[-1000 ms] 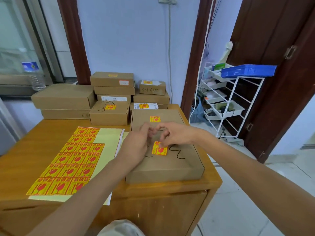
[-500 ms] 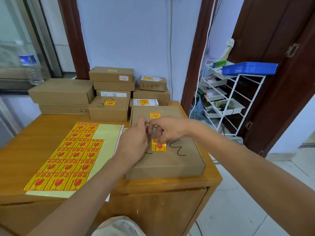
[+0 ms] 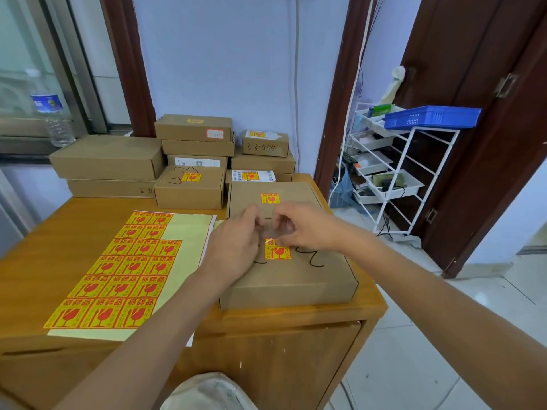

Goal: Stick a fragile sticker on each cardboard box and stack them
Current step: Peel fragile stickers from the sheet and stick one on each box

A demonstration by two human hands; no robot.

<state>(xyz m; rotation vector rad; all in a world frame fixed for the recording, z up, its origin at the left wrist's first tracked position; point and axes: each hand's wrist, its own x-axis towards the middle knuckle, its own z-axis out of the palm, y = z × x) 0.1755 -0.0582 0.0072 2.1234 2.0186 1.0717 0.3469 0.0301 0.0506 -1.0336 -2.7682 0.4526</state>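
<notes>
Both hands sit over the top of the near flat cardboard box (image 3: 288,276), at the right end of the wooden table (image 3: 59,232). Left hand (image 3: 236,241) has its fingers curled, tips drawn together near the upper edge of a fragile sticker (image 3: 277,249); whether they pinch anything cannot be told, blur there. Right hand (image 3: 302,229) also has curled fingers, fingertips (image 3: 281,241) touching the sticker's top edge. The sticker lies flat on the box lid, yellow with a red glass symbol, next to a black pen scribble (image 3: 310,258).

Behind this box, touching it, a 2nd flat box (image 3: 272,193) already carries its own sticker. Left of that, a smaller box (image 3: 189,187) with a sticker and pen marks. Further back against the wall, a stack of boxes (image 3: 195,140), some stickered, plus 2 large boxes (image 3: 109,164) stacked at left.

Sticker sheet (image 3: 124,267) lies flat on the table left of the near box, several rows of stickers on it, the right strip of backing bare.

Water bottle (image 3: 50,110) on the window ledge. White wire rack (image 3: 396,170) by the door, with a blue tray (image 3: 432,116) on top.
</notes>
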